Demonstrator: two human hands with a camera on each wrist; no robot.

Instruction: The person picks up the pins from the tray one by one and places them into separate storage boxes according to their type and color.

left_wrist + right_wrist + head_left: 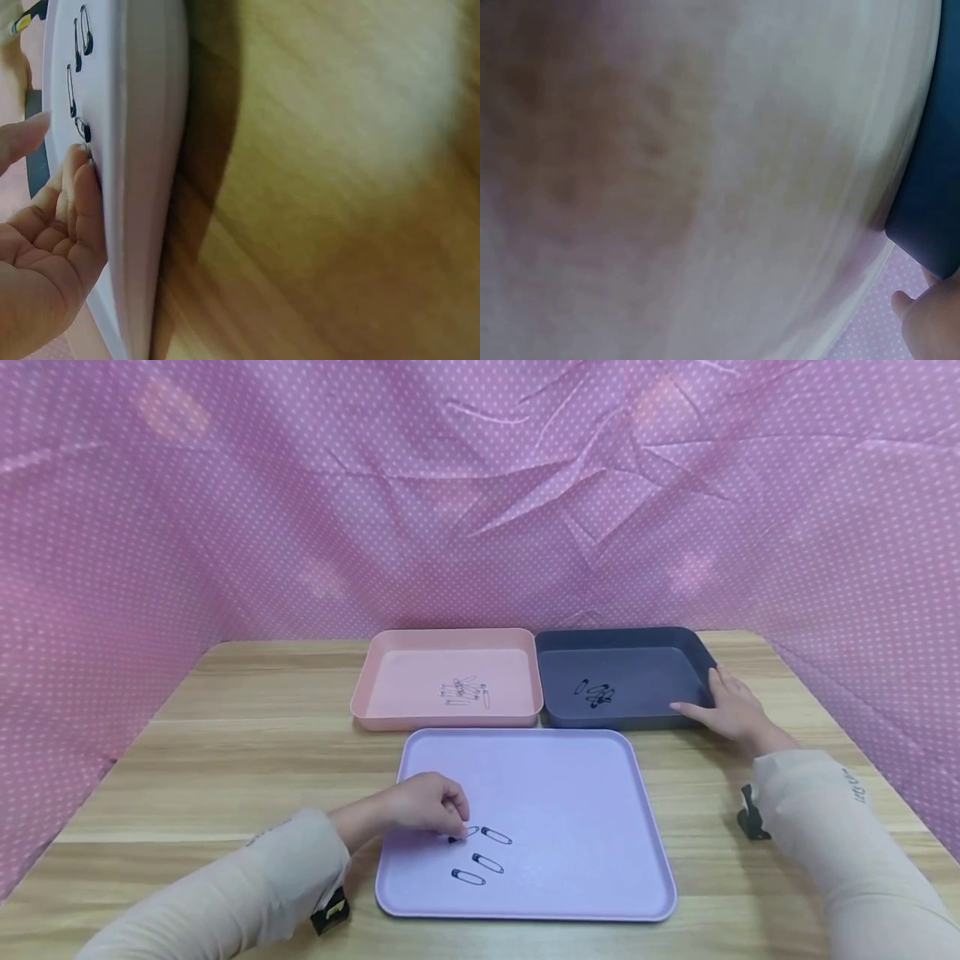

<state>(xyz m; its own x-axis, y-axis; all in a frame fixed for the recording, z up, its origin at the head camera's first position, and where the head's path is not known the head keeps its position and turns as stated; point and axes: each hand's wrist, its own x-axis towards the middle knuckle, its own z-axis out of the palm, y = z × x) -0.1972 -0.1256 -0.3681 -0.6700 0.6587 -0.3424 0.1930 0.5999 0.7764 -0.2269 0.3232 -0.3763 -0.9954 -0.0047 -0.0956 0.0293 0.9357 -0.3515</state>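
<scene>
Left hand [427, 806]: fingers curled down onto the lavender tray, a dark-headed safety pin [454, 837] pinched at the fingertips [81, 161].
Lavender tray [570, 760]: set on the counter nearest the person; three more safety pins [483, 857] lie loose on it just right of the left hand.
Pink tray [390, 672]: placed behind the lavender tray, to the left; a small heap of silver pins [465, 691] is held in its middle.
Dark grey tray [660, 647]: touching the pink tray's right side; a few black pins [596, 693] are gathered inside.
Right hand [731, 703]: fingers straight and relaxed, laid against the dark grey tray's right corner; nothing is gripped.
Counter [247, 735]: pale wood grain, backed by pink dotted cloth [300, 485].
</scene>
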